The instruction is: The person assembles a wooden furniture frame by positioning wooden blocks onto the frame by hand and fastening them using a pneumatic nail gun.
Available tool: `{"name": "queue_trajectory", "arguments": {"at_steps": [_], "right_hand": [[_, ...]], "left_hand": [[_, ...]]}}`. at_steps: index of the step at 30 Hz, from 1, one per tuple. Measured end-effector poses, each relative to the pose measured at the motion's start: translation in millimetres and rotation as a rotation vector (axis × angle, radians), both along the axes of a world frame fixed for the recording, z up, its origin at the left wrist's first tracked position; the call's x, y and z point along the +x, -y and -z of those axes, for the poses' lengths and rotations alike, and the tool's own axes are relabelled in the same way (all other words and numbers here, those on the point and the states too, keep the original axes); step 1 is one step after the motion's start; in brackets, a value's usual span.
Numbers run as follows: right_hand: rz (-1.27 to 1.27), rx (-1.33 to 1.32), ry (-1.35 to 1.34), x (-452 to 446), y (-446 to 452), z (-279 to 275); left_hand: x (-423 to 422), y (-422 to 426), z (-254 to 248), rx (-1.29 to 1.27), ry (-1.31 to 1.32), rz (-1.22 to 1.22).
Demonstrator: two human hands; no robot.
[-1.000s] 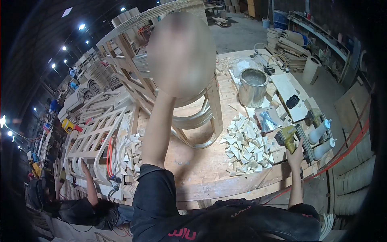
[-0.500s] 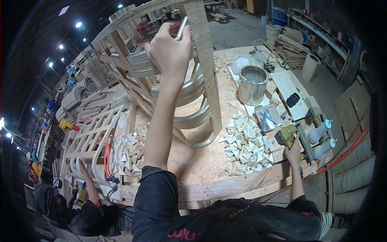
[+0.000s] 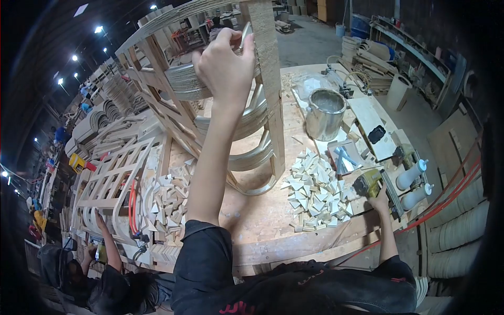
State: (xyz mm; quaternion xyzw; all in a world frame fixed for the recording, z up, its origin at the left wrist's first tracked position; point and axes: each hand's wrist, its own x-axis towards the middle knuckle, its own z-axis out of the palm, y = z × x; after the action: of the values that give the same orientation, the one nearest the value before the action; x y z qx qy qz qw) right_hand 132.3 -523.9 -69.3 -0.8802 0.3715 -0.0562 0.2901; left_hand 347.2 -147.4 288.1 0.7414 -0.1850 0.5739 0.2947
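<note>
My left hand (image 3: 226, 65) is raised, pinching a small pale wood block (image 3: 246, 32) between thumb and fingers. It holds the block close against the upright post (image 3: 270, 68) of a tall curved wooden frame (image 3: 249, 122), above its second curved rail. Whether the block touches the post I cannot tell. Low on the right, my right hand (image 3: 381, 200) is wrapped round a yellow-green nail gun (image 3: 371, 182) resting at the bench edge. Beside that tool lies a heap of triangular wood blocks (image 3: 317, 194).
A metal pot (image 3: 325, 115) and white squeeze bottles (image 3: 412, 176) stand on the right of the wooden bench (image 3: 252, 220). More blocks (image 3: 170, 202) lie left of the frame. Red hoses (image 3: 451, 191) run at right. A co-worker (image 3: 113, 273) works at another frame (image 3: 113, 189).
My left hand has moved slightly right with the block, bringing it nearer the upright post. My right hand and the nail gun stay near the bench edge. The view has shifted a little.
</note>
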Motion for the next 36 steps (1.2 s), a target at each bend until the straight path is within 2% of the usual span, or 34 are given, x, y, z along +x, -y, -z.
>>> {"name": "queue_trajectory", "arguments": {"at_steps": [2, 3, 6, 7, 10, 12, 13, 16, 20, 24, 26, 30, 31, 32, 34, 35, 36], "right_hand": [[0.004, -0.032, -0.036, -8.3, 6.9, 7.6], [-0.014, -0.111, 0.087, -11.3, 15.0, 23.5], [0.059, -0.023, 0.034, -16.0, -17.7, -51.8], [0.004, -0.126, 0.193, -18.5, -18.6, -60.0], [0.005, 0.205, 0.058, -24.6, -20.3, -113.1], [0.037, 0.431, 0.048, -27.2, -39.6, -151.0], [0.047, 0.480, 0.084, -28.1, -55.4, -173.1], [0.056, 0.530, 0.174, -23.1, -91.7, -227.9], [-0.222, 0.278, 0.231, -3.7, -117.5, -292.7], [-0.259, -0.032, 0.371, 15.4, -180.0, -362.1], [-0.382, -0.147, 0.465, 26.0, -192.5, -381.5], [-0.468, -0.360, 0.555, 41.6, -223.9, -416.3], [-0.412, -0.353, 0.617, 45.8, -232.7, -422.7], [-0.334, -0.295, 0.419, 31.1, -276.9, -453.6], [-0.381, -0.282, 0.443, 39.0, -290.5, -463.9], [-0.271, -0.310, 0.410, 47.9, -300.9, -469.5], [-0.470, -0.289, 0.497, 43.4, -298.7, -470.6]], "left_hand": [[1.5, -1.4, 0.5, 0.002, 0.005, 0.003], [2.4, -1.7, 0.7, 0.001, 0.009, -0.002], [5.2, -1.7, 1.0, -0.014, 0.035, 0.008], [5.2, -1.3, 2.4, -0.021, 0.042, 0.018], [2.8, -1.5, 1.7, -0.036, 0.035, 0.028], [-3.1, -3.9, -4.9, -0.025, -0.091, 0.039], [-6.1, -4.8, -3.9, -0.013, -0.163, 0.047], [4.2, 0.1, 1.2, -0.085, 0.005, 0.066], [4.0, -1.9, 1.0, -0.095, -0.013, 0.118], [2.8, -1.5, 0.5, -0.119, -0.029, 0.154], [1.0, -1.7, 0.9, -0.124, -0.031, 0.166], [-0.4, 0.6, -2.4, -0.128, -0.084, 0.119], [-0.4, 0.8, -2.3, -0.124, -0.078, 0.112], [-0.1, 1.2, -2.7, -0.120, -0.071, 0.103], [0.2, 2.1, -2.5, -0.115, -0.065, 0.097], [0.9, 2.5, -2.3, -0.114, -0.065, 0.100], [1.9, 2.7, -2.6, -0.115, -0.063, 0.101]]}}
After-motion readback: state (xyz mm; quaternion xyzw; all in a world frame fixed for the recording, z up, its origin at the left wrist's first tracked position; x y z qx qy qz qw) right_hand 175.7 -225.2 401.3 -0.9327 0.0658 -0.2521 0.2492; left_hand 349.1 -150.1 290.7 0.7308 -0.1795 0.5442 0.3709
